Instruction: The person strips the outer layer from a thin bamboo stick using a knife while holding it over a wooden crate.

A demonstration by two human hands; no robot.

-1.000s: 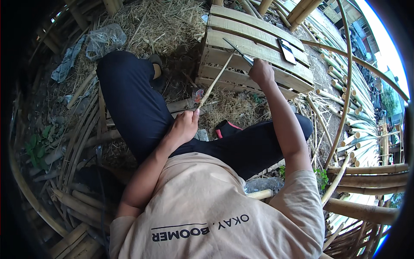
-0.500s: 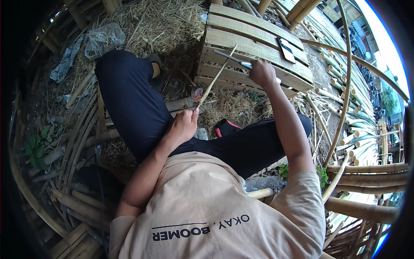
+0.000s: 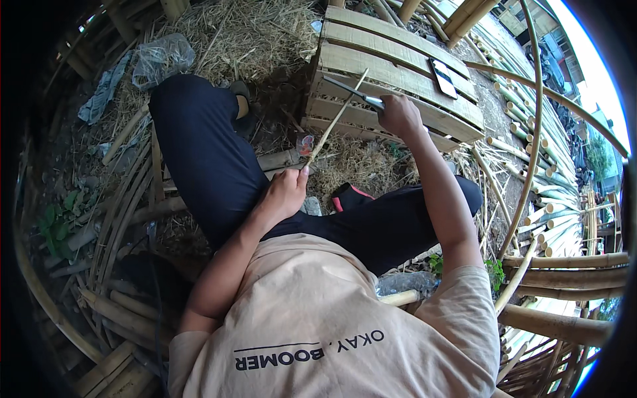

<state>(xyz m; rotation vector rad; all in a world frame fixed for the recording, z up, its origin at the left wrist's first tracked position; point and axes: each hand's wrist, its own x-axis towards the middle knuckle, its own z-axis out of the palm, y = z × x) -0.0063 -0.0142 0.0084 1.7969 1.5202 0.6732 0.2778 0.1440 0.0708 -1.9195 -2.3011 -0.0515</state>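
Left hand (image 3: 285, 191): closed round near end of thin bamboo stick (image 3: 328, 131).
Stick line: runs from left hand toward 1 o'clock, far tip over crate edge.
Right hand (image 3: 400, 115): 2 o'clock of left, gripping knife (image 3: 342, 86).
Blade: aims 10 o'clock, crosses stick near far tip; contact unclear.
Slatted crate (image 3: 371, 45): 12 o'clock of right hand, phone (image 3: 443, 79) on top.
Bamboo poles (image 3: 554, 212): 3 o'clock.

This looks like an outdoor bamboo work yard, with piles of long poles (image 3: 556, 223), loose straw (image 3: 249, 33) and a wooden crate (image 3: 381, 41).
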